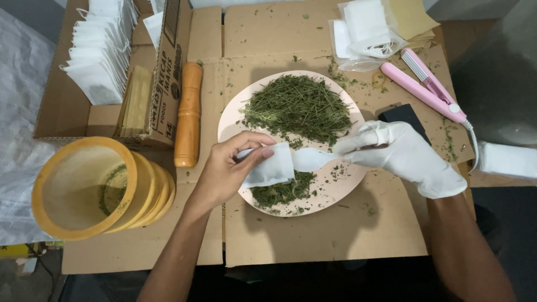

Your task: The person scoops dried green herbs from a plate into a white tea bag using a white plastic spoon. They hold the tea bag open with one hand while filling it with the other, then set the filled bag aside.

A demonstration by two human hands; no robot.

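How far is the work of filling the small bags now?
Done: a row of white bags stands in the cardboard box. In hand: the left hand holds a bag open; the gloved right hand brings a white spoon. Left: many dried herbs on the plate.

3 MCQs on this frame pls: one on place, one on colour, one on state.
1. Where is the orange wooden pestle?
A. on the plate
B. left of the plate, beside the cardboard box
C. inside the yellow sieve

2. What colour is the sealing tool at upper right?
A. pink
B. green
C. black

3. How is the small white bag held?
A. lying flat on the cardboard
B. hanging from the sieve
C. pinched in the left hand over the plate, spoon at its mouth

B: it lies on the cardboard beside the box.
A: its body is pink.
C: the bare fingers grip it while the gloved right hand brings the spoon.
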